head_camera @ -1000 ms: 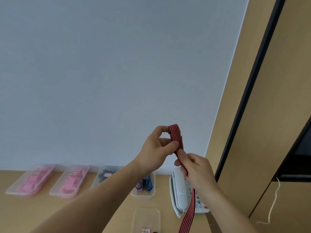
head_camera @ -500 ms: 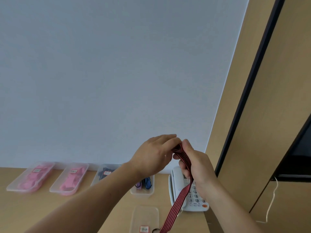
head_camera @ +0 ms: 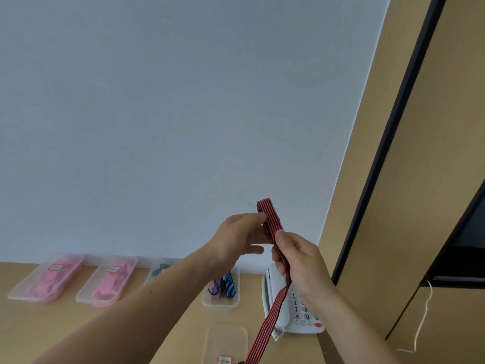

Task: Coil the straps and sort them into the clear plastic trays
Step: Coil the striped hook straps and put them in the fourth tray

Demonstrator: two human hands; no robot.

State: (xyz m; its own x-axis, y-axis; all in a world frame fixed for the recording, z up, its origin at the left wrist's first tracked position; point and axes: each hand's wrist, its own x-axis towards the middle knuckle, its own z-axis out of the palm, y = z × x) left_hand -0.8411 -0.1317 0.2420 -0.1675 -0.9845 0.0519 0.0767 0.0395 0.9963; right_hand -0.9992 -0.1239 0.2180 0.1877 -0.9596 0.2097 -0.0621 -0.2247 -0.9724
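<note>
Up above the wooden desk (head_camera: 52,327), both hands hold a red and black striped strap (head_camera: 271,219) in the air. The left hand (head_camera: 236,240) pinches the folded top part between thumb and fingers. The right hand (head_camera: 301,261) is curled round the strap just below, and the long end hangs down past a white phone (head_camera: 278,308). Back by the wall, a left tray (head_camera: 15,294) and a second tray (head_camera: 84,298) hold pink straps (head_camera: 42,285). A small tray (head_camera: 221,307) holds a purple strap (head_camera: 216,286) and a blue strap (head_camera: 228,285). A near tray (head_camera: 225,340) with a label lies closer.
</note>
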